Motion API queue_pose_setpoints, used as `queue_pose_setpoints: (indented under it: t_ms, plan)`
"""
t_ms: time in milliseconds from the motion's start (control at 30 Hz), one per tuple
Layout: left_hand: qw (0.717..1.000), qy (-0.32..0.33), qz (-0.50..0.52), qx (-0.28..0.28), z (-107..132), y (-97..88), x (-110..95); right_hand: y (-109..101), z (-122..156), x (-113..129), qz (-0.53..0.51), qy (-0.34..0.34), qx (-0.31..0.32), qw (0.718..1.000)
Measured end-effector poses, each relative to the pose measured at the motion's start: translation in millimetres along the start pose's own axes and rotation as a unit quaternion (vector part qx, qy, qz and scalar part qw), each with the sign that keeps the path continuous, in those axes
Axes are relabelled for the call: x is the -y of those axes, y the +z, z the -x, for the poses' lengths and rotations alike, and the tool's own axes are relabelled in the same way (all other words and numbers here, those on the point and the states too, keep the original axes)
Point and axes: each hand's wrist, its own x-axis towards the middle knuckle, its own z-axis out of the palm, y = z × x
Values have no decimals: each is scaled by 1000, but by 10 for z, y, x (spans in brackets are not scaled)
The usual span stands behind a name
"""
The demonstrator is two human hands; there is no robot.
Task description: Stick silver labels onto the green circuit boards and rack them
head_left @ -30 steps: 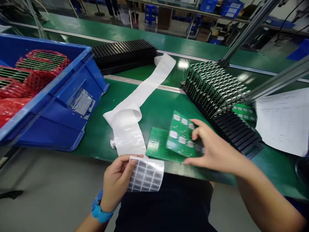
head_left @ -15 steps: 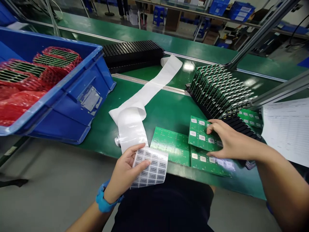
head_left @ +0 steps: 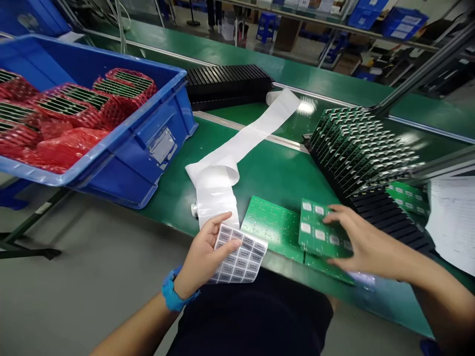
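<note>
Green bench matting [head_left: 267,173] runs across our view, with shelves of blue crates [head_left: 386,15] and a blue stool [head_left: 267,27] on the floor beyond. We note our left hand [head_left: 206,254], a blue wristband [head_left: 171,291] at its wrist, curled and holding a sheet of small grey-printed labels [head_left: 241,259], thumb laid across the face of the sheet. A white label roll [head_left: 215,195] lies on the mat just beyond this hand, its long white strip [head_left: 252,138] trailing away toward the far side of the bench. Our right hand [head_left: 371,242] is half open, fingers spread over a labelled green circuit board [head_left: 315,227]; whether it grips the board or only rests on it, we cannot tell. This board overlaps a second labelled board [head_left: 326,269] lying beneath it. Just to the left, an unlabelled green circuit board [head_left: 272,222] lies flat on the mat, a corner of the label sheet passing over it. Behind the right hand, a black slotted rack [head_left: 389,217] carries rows of tilted circuit boards [head_left: 359,148]. Further labelled boards [head_left: 408,198] and loose paper sheets [head_left: 452,217] sit to the right. At left, a blue plastic bin [head_left: 159,168] holds red-wrapped packs [head_left: 70,148], and a second black rack [head_left: 226,81] stands on the far side
</note>
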Motion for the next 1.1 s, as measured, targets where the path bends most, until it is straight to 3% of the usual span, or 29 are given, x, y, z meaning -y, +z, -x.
queue_pose_setpoints:
  t_ms: [133, 233, 300, 400, 467, 533, 633, 833, 967, 1100]
  plan:
    - [998, -42, -20, 31, -14, 105, -14, -196, -824, -37, -37, -16, -60, 997]
    - [999, -29, -27, 16, -27, 151, 1, -136, -1349, -81, -23, 5, -64, 998]
    - [999, -18, -37, 6, -37, 166, 7, -49, -1480, -46, -12, 9, -63, 998]
    - [999, 1, -49, 6, -55, 185, -1, 67, -1308, 207, -20, -1, -133, 991]
    - [999, 13, -49, 16, -75, 207, -10, 118, -1039, 495, -91, -43, -179, 979]
    - [998, 25, -49, 26, -95, 233, -12, 162, -764, 797, -219, -91, -129, 963]
    - [996, 58, -65, 35, -115, 255, 4, 230, -515, 1111, -330, -64, -99, 937]
    - [972, 184, -145, 1, -123, 239, 34, 268, -545, 1192, -421, 11, -87, 903]
    - [967, 184, -172, -36, -132, 246, 39, 262, -564, 1219, -420, 38, -81, 903]
    - [966, 174, -184, -54, -152, 231, 58, 289, -515, 1230, -382, -2, -98, 919]
